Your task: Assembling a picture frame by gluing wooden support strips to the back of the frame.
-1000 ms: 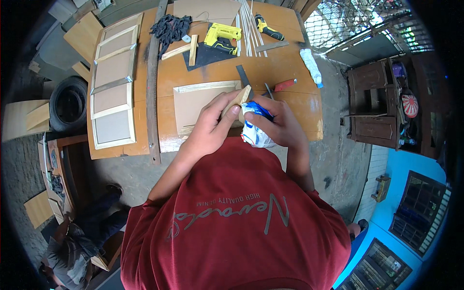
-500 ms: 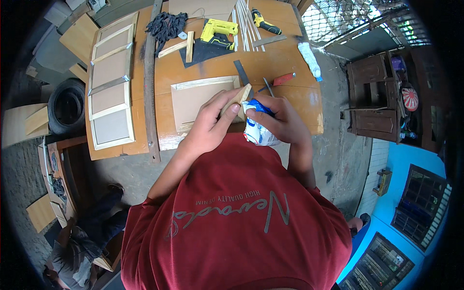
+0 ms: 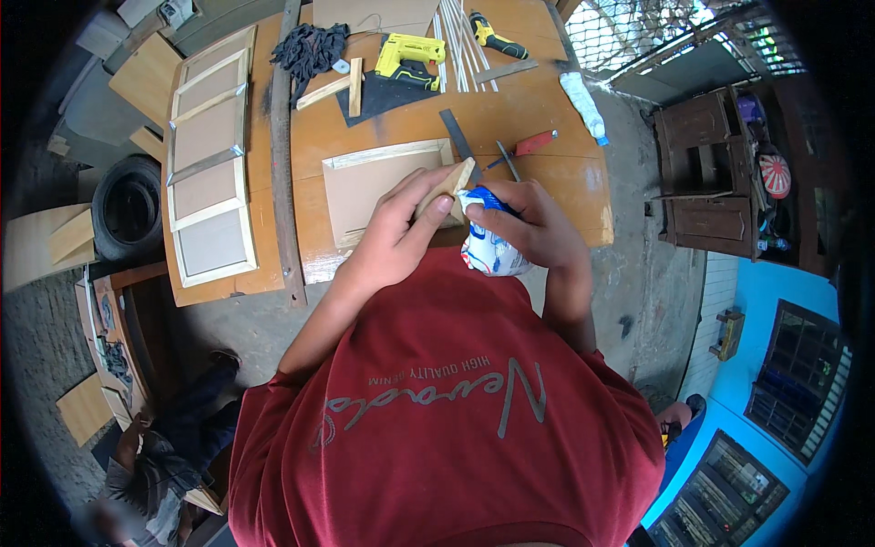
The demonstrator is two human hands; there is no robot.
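In the head view, the left hand pinches a small wood piece between its thumb, which lies on the near side, and its fingers, which are curled on the far side. The end of this wood piece comes out beyond the fingertips, tilted up and to the right.

The right hand is closed around a soft white-and-blue packet; its thumb presses on the blue upper part, and the lower part bulges below the grip. The narrow top of the packet is just beside the wood piece, but I cannot tell if the two are touching.

Both things are held in front of the near edge of the table. There, a framed panel lies partly behind the left hand, and a red-handled tool lies beyond the right hand.
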